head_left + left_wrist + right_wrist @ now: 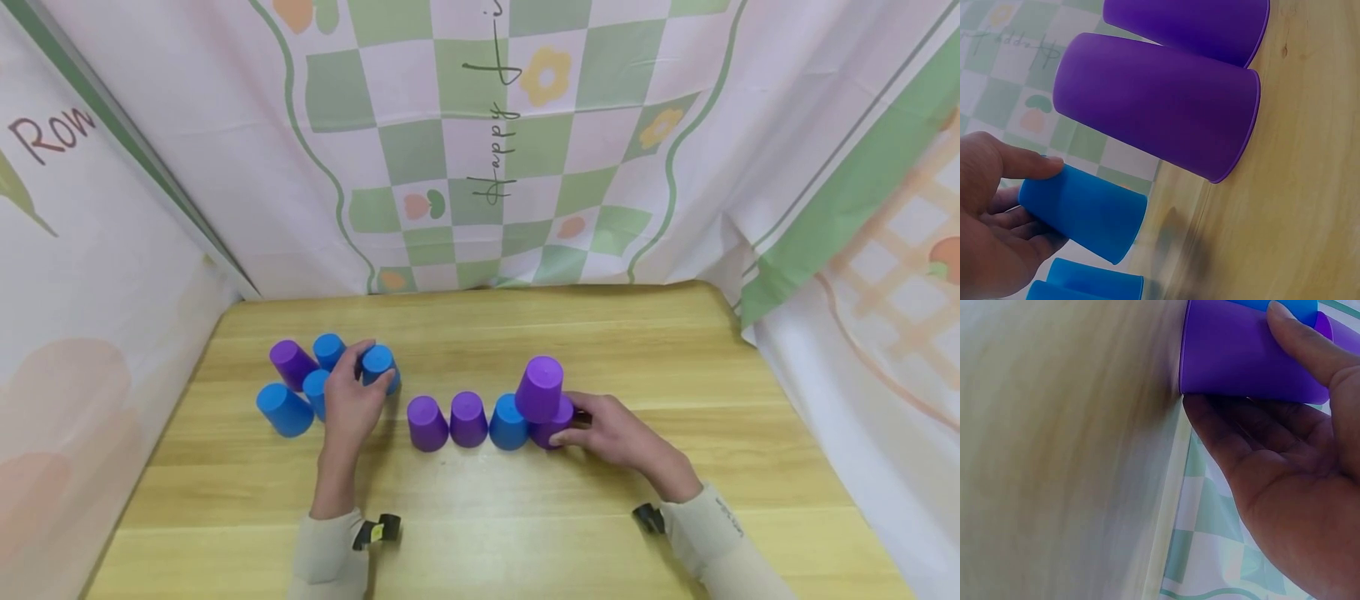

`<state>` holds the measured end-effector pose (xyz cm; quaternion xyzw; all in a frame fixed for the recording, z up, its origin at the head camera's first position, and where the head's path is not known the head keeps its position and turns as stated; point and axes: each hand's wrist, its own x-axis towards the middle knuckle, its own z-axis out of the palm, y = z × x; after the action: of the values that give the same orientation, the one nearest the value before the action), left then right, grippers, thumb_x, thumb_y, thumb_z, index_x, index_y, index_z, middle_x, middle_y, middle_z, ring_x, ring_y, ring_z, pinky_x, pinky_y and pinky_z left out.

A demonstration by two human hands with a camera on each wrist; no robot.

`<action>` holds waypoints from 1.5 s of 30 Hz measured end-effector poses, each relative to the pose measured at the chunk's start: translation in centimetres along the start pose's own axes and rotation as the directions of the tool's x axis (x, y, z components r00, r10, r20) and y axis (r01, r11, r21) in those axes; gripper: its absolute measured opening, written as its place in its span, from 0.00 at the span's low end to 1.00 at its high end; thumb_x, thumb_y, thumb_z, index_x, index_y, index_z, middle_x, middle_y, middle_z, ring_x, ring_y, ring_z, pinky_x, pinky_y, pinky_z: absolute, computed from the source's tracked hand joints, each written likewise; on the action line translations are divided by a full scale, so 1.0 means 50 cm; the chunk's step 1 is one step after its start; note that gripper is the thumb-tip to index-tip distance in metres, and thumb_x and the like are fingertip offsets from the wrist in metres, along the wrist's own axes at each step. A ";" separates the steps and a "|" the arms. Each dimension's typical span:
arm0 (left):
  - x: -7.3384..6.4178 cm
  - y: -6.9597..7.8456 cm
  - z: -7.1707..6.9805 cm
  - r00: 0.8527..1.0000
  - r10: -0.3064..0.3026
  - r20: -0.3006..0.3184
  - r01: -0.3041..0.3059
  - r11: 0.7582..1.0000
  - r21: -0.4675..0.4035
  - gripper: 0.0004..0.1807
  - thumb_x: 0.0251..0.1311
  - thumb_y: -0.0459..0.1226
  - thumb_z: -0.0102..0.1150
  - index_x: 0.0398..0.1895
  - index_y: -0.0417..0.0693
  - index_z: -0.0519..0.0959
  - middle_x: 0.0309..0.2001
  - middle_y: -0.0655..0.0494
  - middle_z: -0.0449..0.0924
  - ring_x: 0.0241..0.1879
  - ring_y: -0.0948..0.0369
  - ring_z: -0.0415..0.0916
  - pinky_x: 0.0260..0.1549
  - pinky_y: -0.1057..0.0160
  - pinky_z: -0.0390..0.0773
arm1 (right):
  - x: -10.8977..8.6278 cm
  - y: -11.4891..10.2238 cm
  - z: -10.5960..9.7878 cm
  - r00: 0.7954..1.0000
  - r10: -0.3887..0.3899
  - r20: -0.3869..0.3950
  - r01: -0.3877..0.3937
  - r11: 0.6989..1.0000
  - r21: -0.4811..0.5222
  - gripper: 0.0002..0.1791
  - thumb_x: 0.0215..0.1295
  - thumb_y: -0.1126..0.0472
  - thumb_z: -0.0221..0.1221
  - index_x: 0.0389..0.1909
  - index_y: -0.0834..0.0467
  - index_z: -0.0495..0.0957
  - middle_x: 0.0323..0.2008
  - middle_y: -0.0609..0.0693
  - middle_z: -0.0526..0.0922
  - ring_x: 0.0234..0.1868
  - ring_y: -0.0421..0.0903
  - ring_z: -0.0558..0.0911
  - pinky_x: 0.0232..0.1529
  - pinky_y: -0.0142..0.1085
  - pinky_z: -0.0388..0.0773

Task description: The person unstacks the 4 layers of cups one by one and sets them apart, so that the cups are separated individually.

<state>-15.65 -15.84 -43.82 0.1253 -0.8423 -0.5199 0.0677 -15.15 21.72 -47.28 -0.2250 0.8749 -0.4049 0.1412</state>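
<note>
My left hand [356, 408] grips an upside-down blue cup [379, 367] between thumb and fingers. In the left wrist view, a gap seems to show between that blue cup [1088, 209] and the table. On the right, my right hand [615, 429] holds the end purple cup [546, 435] of a row, thumb in front and fingers behind. Another purple cup [540, 387] stands upside down on top, over this end cup and the blue cup [508, 425] beside it. Two more purple cups, a middle one [468, 421] and a leftmost one [427, 425], continue the row leftward.
Left of my left hand stand a purple cup [292, 364] and several blue cups, one nearest the front [285, 410]. All sit upside down on the wooden table [465, 533]. Printed cloth [480, 150] hangs behind the table and along both sides.
</note>
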 end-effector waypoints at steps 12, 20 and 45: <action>0.003 -0.004 -0.002 0.999 -0.029 0.019 0.029 1.000 0.000 0.31 0.63 0.36 0.63 0.69 0.52 0.68 0.70 0.52 0.66 0.72 0.52 0.59 0.68 0.48 0.65 | 0.001 0.000 0.000 1.000 0.008 0.012 -0.008 1.000 0.011 0.20 0.57 0.45 0.67 0.51 0.44 0.79 0.48 0.42 0.84 0.51 0.41 0.82 0.56 0.43 0.79; 0.005 -0.007 -0.001 0.999 -0.029 0.016 0.029 1.000 0.009 0.31 0.63 0.35 0.62 0.70 0.50 0.67 0.70 0.50 0.65 0.72 0.50 0.59 0.68 0.46 0.64 | 0.000 -0.003 -0.001 1.000 0.009 0.012 -0.009 1.000 0.010 0.21 0.58 0.45 0.67 0.51 0.44 0.79 0.48 0.42 0.84 0.51 0.42 0.82 0.56 0.44 0.79; 0.010 -0.018 0.008 0.999 -0.026 0.023 0.025 0.997 0.068 0.31 0.65 0.34 0.60 0.71 0.48 0.65 0.71 0.47 0.64 0.72 0.47 0.58 0.68 0.44 0.63 | 0.000 0.002 -0.001 1.000 0.012 0.011 -0.012 1.000 0.003 0.21 0.57 0.44 0.67 0.51 0.44 0.79 0.48 0.41 0.84 0.51 0.40 0.82 0.56 0.42 0.79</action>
<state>-16.10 -16.03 -44.82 0.1319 -0.8585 -0.4934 0.0467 -15.21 21.80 -47.31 -0.2219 0.8749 -0.4040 0.1487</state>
